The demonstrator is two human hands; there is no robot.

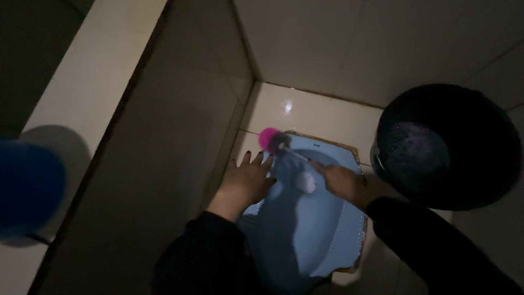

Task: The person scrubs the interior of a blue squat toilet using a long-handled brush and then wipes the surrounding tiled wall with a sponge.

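A blue squat toilet pan point(305, 229) is set in the tiled floor below me. My left hand point(246, 180) lies flat with fingers spread on the pan's left rim. My right hand point(344, 183) grips the handle of a toilet brush whose pink head point(268, 138) rests at the pan's far left corner. A small white object point(305, 182) shows just beside my right hand; what it is cannot be told. Both arms wear dark sleeves.
A black bucket point(436, 180) with sudsy water point(420, 150) stands right of the pan. Pale tiled walls close in on the left and back. A raised tiled ledge point(82, 93) runs along the left, with a blurred blue object point(27, 188) near its edge.
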